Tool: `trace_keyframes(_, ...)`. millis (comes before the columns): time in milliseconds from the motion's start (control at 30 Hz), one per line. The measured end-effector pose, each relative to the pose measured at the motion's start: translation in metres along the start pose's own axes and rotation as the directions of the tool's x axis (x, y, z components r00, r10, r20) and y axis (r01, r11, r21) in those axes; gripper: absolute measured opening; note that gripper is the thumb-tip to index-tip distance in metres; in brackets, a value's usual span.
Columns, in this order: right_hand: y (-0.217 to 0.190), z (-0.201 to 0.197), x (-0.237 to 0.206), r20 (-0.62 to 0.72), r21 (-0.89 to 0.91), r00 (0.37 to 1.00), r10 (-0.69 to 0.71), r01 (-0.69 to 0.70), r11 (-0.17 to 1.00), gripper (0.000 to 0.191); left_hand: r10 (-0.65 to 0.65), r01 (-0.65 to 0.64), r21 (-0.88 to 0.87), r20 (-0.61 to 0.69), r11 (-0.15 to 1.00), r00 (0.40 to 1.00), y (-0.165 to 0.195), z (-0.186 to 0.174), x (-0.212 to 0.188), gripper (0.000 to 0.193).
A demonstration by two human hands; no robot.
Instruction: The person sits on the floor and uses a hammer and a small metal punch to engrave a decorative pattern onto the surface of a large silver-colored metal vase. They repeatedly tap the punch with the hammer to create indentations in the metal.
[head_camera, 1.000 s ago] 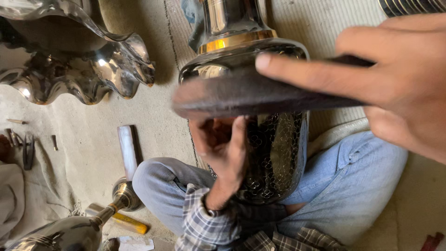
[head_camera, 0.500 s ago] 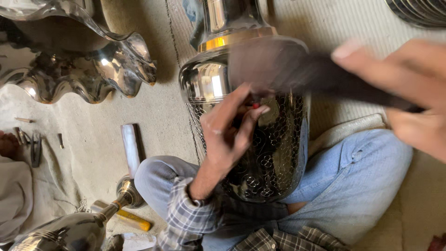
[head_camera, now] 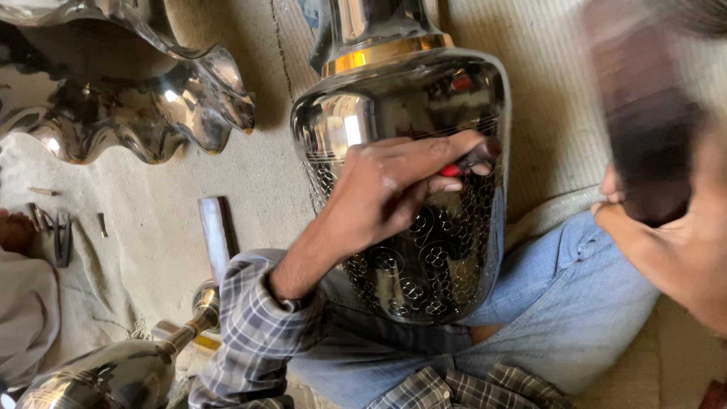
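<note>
Polished dark metal vase point(head_camera: 424, 98), lower body densely cut with circular motifs, upper shoulder mostly bare. Left hand point(head_camera: 386, 189) pinching red-handled engraving tool point(head_camera: 463, 163) against it; right hand point(head_camera: 666, 250) gripping blurred dark mallet point(head_camera: 644, 129).

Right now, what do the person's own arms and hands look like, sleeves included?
Left hand is bare, no glove, ring or watch visible; its forearm shows below a plaid grey-blue shirt sleeve rolled near the elbow. Right hand is also bare, motion-blurred at the frame edge, its sleeve out of view.
</note>
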State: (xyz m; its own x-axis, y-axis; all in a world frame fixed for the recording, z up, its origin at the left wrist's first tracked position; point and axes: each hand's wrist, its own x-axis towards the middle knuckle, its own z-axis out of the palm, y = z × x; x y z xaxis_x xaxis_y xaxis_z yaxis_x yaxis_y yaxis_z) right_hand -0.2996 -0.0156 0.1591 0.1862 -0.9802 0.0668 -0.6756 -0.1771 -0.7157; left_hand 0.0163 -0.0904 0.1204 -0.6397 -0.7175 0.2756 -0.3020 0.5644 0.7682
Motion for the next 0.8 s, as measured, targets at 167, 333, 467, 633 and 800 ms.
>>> trace_keyframes(167,-0.005,0.003,-0.008,-0.013,-0.173,0.987,0.162,-0.162,0.972,0.058,-0.172,0.212,-0.134,0.26,0.968,0.95,0.009,-0.011,0.015,0.056)
trace_keyframes(333,-0.002,0.004,-0.011,0.0,-0.199,0.996,-0.085,0.083,0.976,0.073,-0.086,0.106,-0.092,0.199,0.99,0.976,0.012,-0.014,0.013,0.068)
trace_keyframes(467,0.0,0.004,-0.001,0.054,0.051,0.998,0.036,-0.038,0.998,0.058,-0.024,0.025,0.031,-0.017,0.999,1.0,0.009,-0.001,-0.004,0.061)
trace_keyframes(633,-0.01,0.004,0.034,0.1,0.125,0.992,0.072,-0.085,0.989,0.087,-0.152,0.171,0.053,-0.259,0.984,0.954,0.013,0.014,-0.024,0.053)
trace_keyframes(800,-0.026,-0.012,0.066,0.265,-0.082,0.939,-0.218,0.247,0.966,0.088,-0.198,0.238,0.014,-0.506,0.971,0.84,0.025,0.033,-0.033,0.051)
